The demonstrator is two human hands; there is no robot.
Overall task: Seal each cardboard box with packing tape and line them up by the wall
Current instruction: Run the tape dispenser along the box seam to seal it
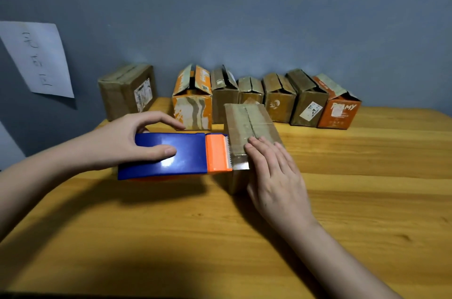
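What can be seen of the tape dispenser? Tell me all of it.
The tape dispenser has a glossy blue plastic body and an orange head with a serrated cutting edge. It is held over the wooden table, its teeth against the cardboard box. The left hand grips its body; shiny tape runs from it under the right hand.

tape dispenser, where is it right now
Head view, left of centre: the tape dispenser is gripped by the left hand, its orange end against the near box.

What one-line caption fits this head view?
Left hand grips tape dispenser against a cardboard box pressed by the right hand.
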